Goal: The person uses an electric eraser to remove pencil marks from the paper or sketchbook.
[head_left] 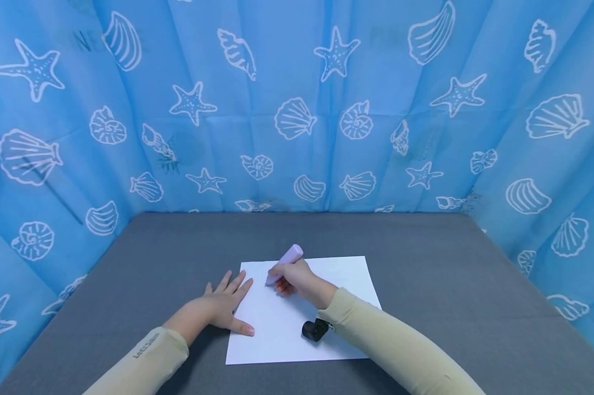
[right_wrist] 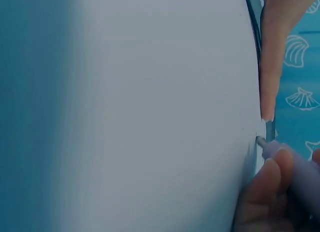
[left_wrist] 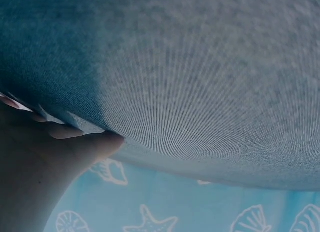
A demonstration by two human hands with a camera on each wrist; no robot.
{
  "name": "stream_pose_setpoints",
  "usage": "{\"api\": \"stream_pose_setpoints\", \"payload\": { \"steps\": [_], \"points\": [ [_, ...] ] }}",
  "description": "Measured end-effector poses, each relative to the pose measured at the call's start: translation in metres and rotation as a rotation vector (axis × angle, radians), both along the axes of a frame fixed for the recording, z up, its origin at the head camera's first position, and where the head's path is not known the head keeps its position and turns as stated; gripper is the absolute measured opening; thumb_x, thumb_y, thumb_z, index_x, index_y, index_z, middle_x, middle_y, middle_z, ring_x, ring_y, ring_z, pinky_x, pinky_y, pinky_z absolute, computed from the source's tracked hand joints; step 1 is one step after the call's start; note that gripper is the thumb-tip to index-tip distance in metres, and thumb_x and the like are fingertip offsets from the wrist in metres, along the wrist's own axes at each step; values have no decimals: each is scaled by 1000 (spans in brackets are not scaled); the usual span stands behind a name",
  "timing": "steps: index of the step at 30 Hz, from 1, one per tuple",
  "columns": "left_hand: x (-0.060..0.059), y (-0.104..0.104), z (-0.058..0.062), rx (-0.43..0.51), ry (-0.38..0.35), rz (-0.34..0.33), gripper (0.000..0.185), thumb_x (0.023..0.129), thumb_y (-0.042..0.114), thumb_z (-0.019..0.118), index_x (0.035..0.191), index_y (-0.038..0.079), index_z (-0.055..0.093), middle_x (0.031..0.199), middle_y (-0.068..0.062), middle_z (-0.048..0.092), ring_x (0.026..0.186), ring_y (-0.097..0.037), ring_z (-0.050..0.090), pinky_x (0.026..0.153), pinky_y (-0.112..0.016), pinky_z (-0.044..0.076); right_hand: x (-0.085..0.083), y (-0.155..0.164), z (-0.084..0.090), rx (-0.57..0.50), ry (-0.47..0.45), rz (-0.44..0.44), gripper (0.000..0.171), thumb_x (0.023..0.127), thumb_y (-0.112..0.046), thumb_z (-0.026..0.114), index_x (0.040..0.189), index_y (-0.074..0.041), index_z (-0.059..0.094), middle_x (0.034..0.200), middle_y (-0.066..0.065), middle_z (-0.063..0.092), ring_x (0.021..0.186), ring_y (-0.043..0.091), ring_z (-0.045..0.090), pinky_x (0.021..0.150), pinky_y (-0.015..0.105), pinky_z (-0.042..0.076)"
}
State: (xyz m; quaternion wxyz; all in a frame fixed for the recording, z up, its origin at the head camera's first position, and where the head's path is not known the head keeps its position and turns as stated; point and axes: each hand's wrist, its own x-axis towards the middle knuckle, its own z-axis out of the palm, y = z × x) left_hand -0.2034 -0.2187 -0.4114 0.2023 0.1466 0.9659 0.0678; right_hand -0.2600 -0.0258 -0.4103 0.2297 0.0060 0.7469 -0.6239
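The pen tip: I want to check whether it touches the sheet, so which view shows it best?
The right wrist view: the pen tip sits close up against the white sheet, near its edge. The head view shows the whole lilac pen in the right hand, its tip tiny. The left wrist view shows none of it.

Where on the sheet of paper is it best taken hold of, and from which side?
Probably the sheet's near right corner, from the right: it lies flat on the table, the left hand presses its left edge, and the right hand holds the purple pen near the top.
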Motion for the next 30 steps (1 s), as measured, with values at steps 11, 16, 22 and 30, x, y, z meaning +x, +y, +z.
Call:
{"api": "stream_pose_setpoints", "payload": {
  "steps": [11, 16, 22, 30],
  "points": [
    [1, 0, -2, -9, 8, 0, 114, 72, 69, 71, 155, 9, 21, 161, -16, 8, 145, -45, 2, 105, -72, 11, -3, 3, -2, -60, -33, 21, 19, 89, -15, 62, 96, 3, 61, 67, 8, 58, 53, 15, 55, 51, 23, 50],
    [0, -1, -2, -11, 4, 4, 115, 71, 71, 70, 155, 9, 20, 162, -16, 8, 145, -45, 1, 105, -72, 11, -1, -2, -5, -51, 10, -8, 16, 84, -10, 62, 92, 3, 61, 63, 8, 59, 49, 12, 56, 50, 23, 50],
    [1, -1, 0, -10, 0, -4, 115, 72, 70, 70, 155, 9, 19, 162, -16, 7, 145, -44, 1, 106, -72, 11, -1, -4, -5, -65, 3, -40, 13, 82, -9, 62, 89, 3, 62, 60, 7, 59, 46, 11, 55, 48, 22, 49],
    [2, 1, 3, -8, 0, -5, 113, 73, 67, 72, 155, 8, 21, 161, -17, 8, 145, -45, 1, 105, -72, 10, 1, -4, -1, -29, -7, -26, 18, 86, -11, 66, 95, 3, 60, 62, 8, 58, 47, 11, 55, 48, 21, 49]
  ]
}}
